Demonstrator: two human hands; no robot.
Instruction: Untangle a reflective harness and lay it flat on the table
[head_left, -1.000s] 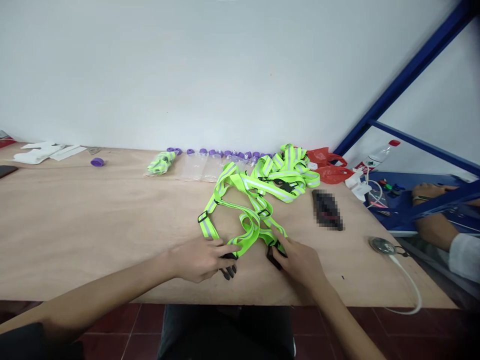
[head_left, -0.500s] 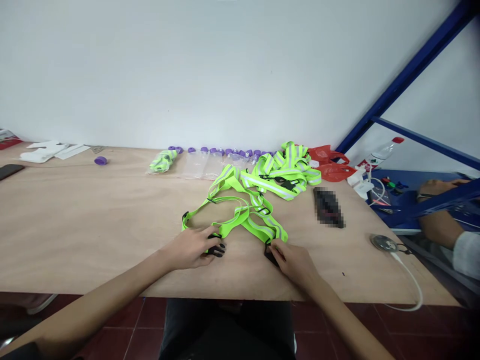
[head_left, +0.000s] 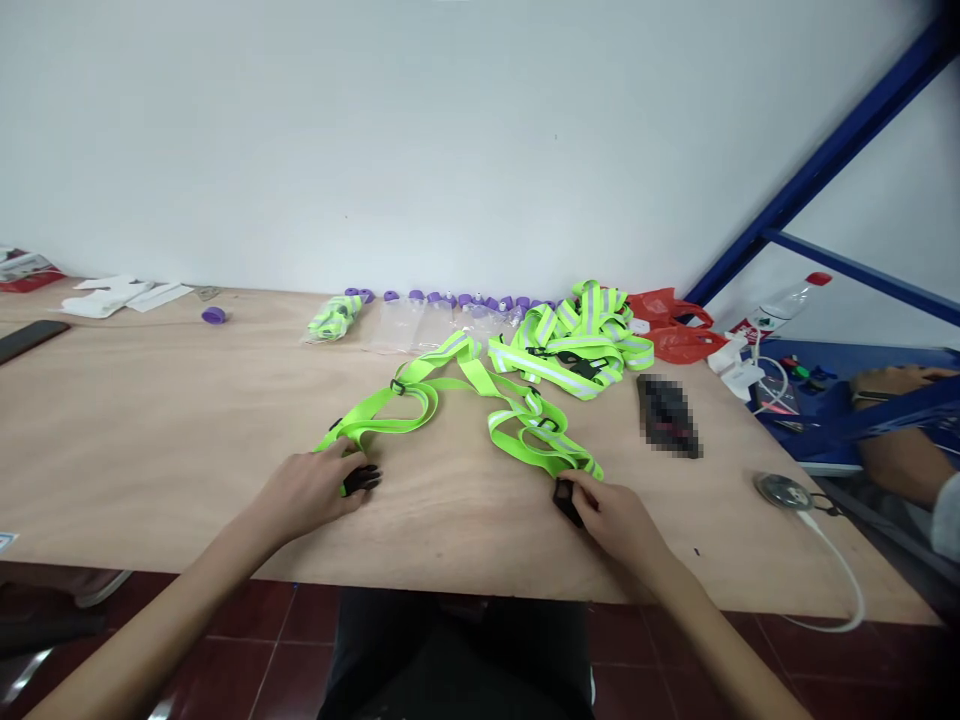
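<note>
A neon-green reflective strap harness point(head_left: 457, 345) lies spread over the wooden table before me, its two ends pulled apart. My left hand point(head_left: 319, 487) is closed on a black pronged buckle half point(head_left: 362, 480) at the left end. At the right end, my right hand point(head_left: 604, 510) pinches the other black buckle half point(head_left: 568, 500), partly covered by the fingers. Looped straps with black sliders lie between the hands. Behind them rests a pile of more green reflective straps point(head_left: 577, 345), with a black buckle showing on it.
A bagged green strap bundle point(head_left: 335, 318), clear plastic bags point(head_left: 405, 325) and several purple caps point(head_left: 480, 300) line the back. A red bag point(head_left: 679, 325), a blurred dark item point(head_left: 667, 415) and a cabled round device point(head_left: 784, 492) are at right. Another person's arm point(head_left: 900, 450) shows beyond the edge.
My left hand has moved left with its buckle half, and my right hand slightly right with the other. The harness is spread wider. The view has shifted a little.
</note>
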